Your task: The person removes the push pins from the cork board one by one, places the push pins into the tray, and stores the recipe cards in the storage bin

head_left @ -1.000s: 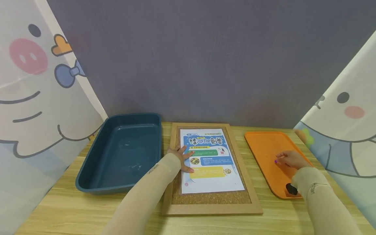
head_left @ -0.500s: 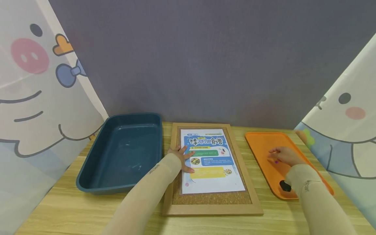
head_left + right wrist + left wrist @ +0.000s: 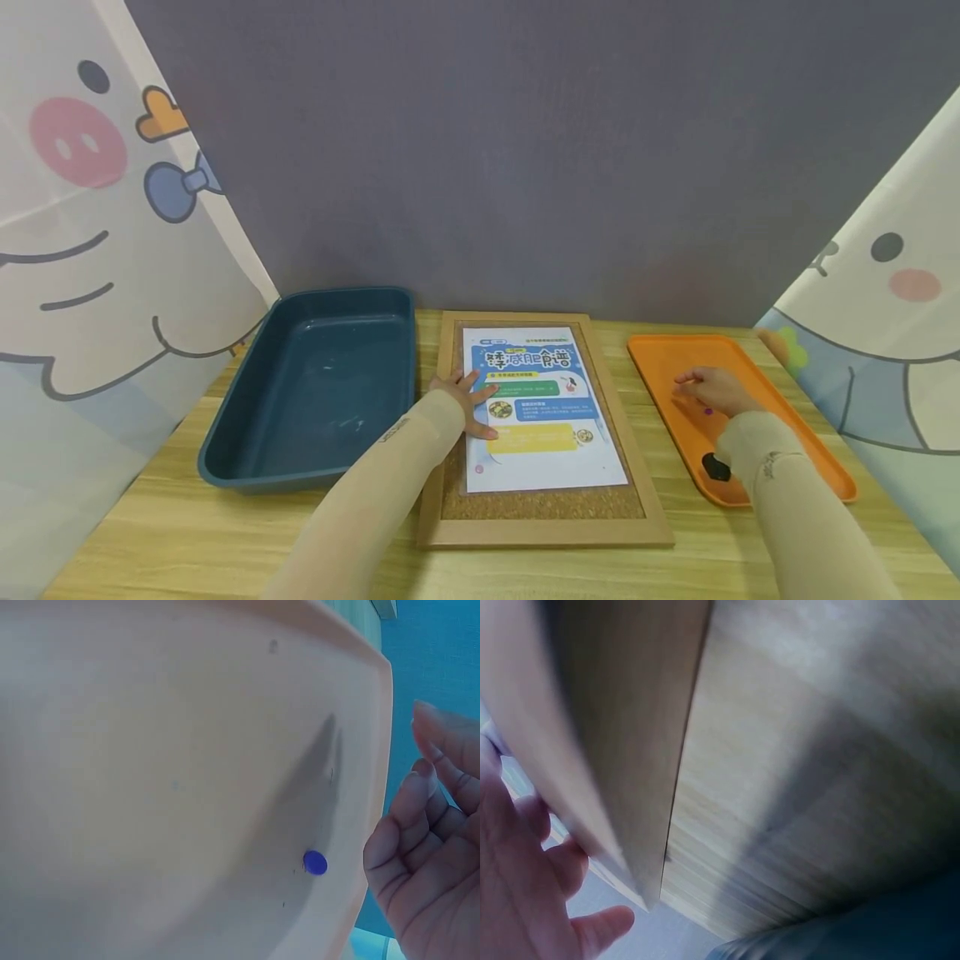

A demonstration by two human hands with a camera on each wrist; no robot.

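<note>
My left hand (image 3: 467, 406) lies with fingers spread on the left side of a printed sheet (image 3: 540, 471), which rests on a wood-framed corkboard (image 3: 540, 507). In the left wrist view, the fingers (image 3: 566, 866) reach over the board's wooden frame (image 3: 630, 750). On the right, my right hand (image 3: 716, 390) hovers over an orange tray (image 3: 712, 354), its fingers loosely bent. A small purple disc (image 3: 315, 862), like a thumbtack head, lies on the tray under that hand. Nothing shows between the right fingers (image 3: 409, 799) in the right wrist view.
A deep dark-blue bin (image 3: 322, 367) stands left of the corkboard. The wooden table (image 3: 540, 575) ends at a grey upright panel (image 3: 480, 167) behind, with cartoon-printed curtains (image 3: 112, 292) at both sides. A black piece (image 3: 716, 467) sits at my right wrist.
My right hand has moved left and slightly away from me over the tray. The purple disc stays in place, now seen beneath the hand. My left hand and the sheet have not moved.
</note>
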